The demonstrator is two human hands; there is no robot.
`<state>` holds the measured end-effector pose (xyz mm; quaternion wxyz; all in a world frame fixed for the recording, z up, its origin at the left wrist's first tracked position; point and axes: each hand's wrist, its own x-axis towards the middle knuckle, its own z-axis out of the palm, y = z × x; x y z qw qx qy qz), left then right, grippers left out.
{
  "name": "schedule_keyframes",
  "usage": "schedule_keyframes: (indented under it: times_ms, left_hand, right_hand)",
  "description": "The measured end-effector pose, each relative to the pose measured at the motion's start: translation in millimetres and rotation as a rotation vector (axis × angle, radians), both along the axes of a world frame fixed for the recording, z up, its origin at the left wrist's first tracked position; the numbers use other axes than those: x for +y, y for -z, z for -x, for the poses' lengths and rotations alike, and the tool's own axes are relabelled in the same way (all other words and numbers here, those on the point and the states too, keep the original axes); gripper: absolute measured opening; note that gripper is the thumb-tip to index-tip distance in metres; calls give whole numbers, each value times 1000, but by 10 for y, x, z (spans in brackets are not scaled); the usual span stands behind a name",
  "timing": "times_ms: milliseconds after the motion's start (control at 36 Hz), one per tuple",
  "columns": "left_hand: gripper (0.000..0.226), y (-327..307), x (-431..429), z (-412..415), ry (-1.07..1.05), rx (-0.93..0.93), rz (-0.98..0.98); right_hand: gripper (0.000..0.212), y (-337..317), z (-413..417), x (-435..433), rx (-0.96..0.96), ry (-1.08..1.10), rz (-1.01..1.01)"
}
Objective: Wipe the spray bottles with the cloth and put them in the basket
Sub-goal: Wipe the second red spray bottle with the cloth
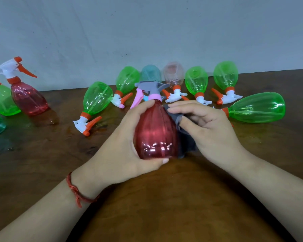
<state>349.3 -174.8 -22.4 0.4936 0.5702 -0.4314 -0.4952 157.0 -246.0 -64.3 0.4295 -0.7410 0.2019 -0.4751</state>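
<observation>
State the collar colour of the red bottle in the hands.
The collar is pink, under a grey spray head; clearest in the head view.

Hands meet, forearms converging.
Your left hand wraps the red bottle; your right hand, just beside it, holds the cloth.

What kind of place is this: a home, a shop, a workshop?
Hard to say; probably a plain work corner set up for cleaning. A dark wooden table meets a bare grey wall, with many plastic spray bottles lying along it.
</observation>
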Motion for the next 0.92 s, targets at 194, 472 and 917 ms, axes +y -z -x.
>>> schedule_keyframes:
  times_ms: [194,472,917]
  left_hand:
    - [36,-83,-180,196,-129,444,-127]
    - [57,-18,-267,164,-198,-7,-155]
    - [118,329,314,-249,-66,-636,394]
  right_hand:
    - [36,-43,22,22,-191,-66,-99]
    - [45,-19,42,-3,-23,54,94]
    - [31,-71,46,170,202,72,477]
